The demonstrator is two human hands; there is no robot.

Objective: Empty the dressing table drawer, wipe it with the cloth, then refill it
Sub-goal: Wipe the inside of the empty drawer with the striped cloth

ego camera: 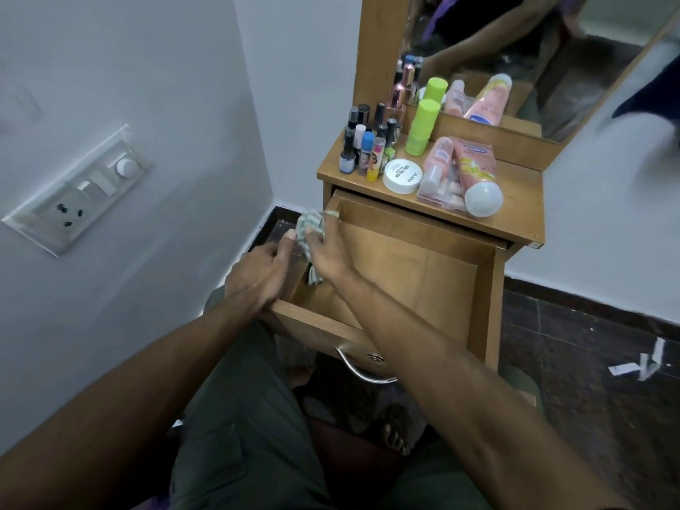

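The wooden drawer (423, 263) of the dressing table (522, 222) stands pulled out, its bare bottom showing with nothing lying in it. A crumpled pale green cloth (311, 226) sits over the drawer's left wall near the back corner. My right hand (329, 252) is closed on the cloth. My left hand (257, 274) rests on the drawer's front left corner, its thumb touching the cloth. On the tabletop stand several nail polish bottles (364, 145), a green tube (423, 127), a white round jar (403, 175), and pink tubes (474, 174) lying on a clear pack.
A mirror (515, 57) rises behind the tabletop. A metal handle (364, 369) curves from the drawer front above my knees. The wall with a switch panel (81, 193) is close on the left. Dark floor with paper scraps (640, 366) lies to the right.
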